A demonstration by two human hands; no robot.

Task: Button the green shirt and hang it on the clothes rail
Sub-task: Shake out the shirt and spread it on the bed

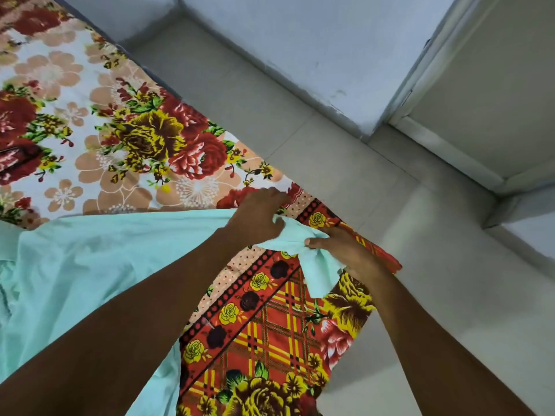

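Note:
The pale green shirt [99, 259] lies spread on a bed with a flowered sheet [120, 139], filling the lower left. One end of it is drawn into a narrow strip near the bed's corner. My left hand [258, 217] pinches that strip from above. My right hand [339, 250] grips the same bunched cloth from the right, with a loose flap hanging below it. No buttons show here. The clothes rail is out of view.
The bed's corner [393, 265] drops to a pale tiled floor [360, 163] on the right. A light wall [300, 40] and a door frame [426, 70] stand at the top right.

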